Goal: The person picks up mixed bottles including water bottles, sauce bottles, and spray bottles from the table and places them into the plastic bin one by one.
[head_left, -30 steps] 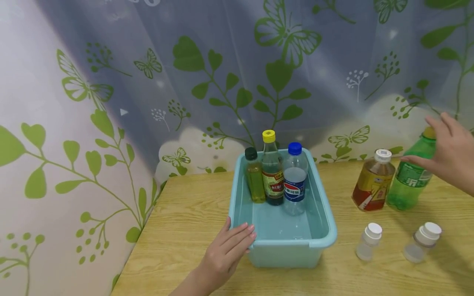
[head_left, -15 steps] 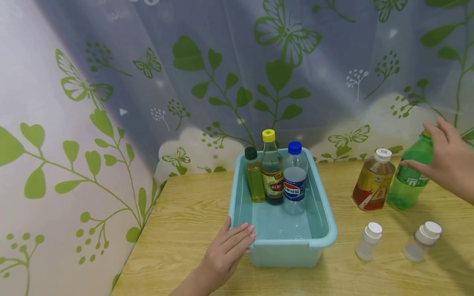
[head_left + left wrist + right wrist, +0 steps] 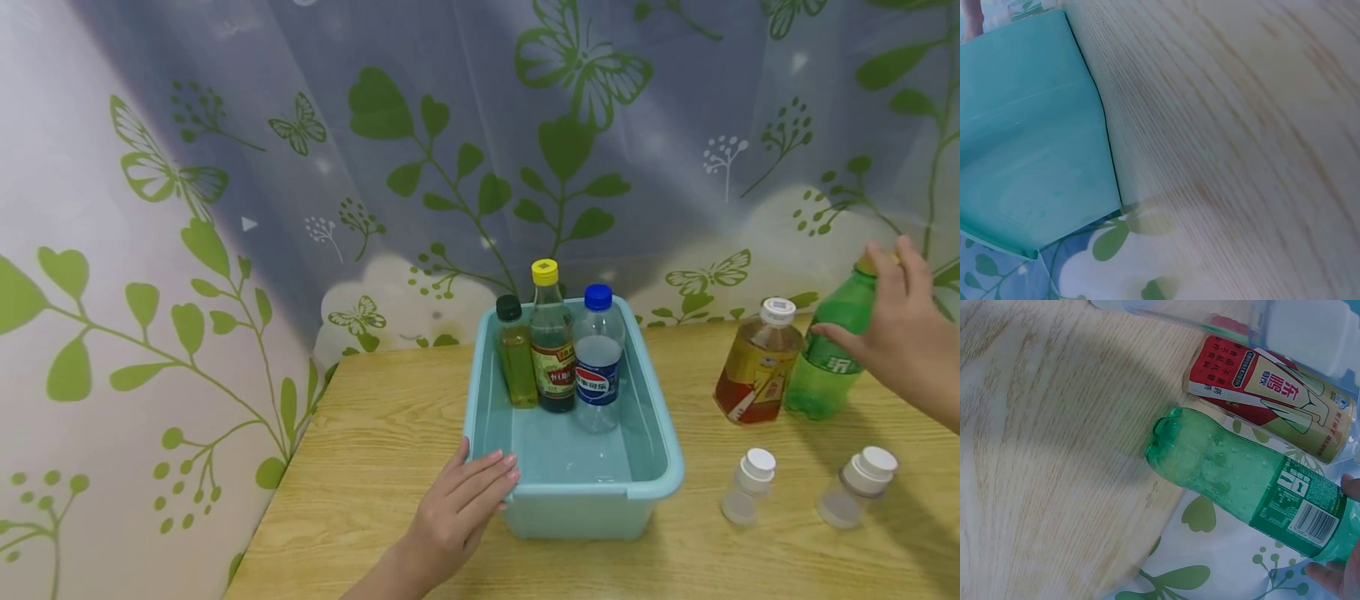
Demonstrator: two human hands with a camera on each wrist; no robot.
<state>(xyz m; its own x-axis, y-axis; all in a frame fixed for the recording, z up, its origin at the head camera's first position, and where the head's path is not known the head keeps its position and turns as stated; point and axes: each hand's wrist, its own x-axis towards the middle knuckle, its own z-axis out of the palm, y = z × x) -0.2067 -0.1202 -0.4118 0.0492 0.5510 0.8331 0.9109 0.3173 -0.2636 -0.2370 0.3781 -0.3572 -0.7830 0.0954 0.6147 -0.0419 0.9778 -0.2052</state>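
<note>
My left hand [image 3: 457,504] rests with straight fingers on the near left corner of a light-blue plastic bin [image 3: 566,517]. Inside the bin stand a slim bottle of yellowish liquid [image 3: 517,367] with a dark cap, a yellow-capped sauce bottle [image 3: 553,375] and a blue-capped Pepsi bottle [image 3: 597,379]. On the right, my right hand [image 3: 911,333] holds the upper part of a green soda bottle [image 3: 828,367]. Its thumb and fingers lie on opposite sides of the bottle [image 3: 1229,469] in the right wrist view. The bottle leans slightly right.
Close beside the green bottle stands a white-capped drink bottle [image 3: 757,375] with a red and yellow label. Two small clear bottles with white caps, one [image 3: 746,487] nearer the bin and one [image 3: 855,492] farther right, stand in front. A patterned curtain [image 3: 450,167] hangs behind the wooden table [image 3: 390,400].
The right hand has shifted slightly downward at the green bottle's top, and the bottle's tilt has altered a little. The left hand stays on the bin's corner.
</note>
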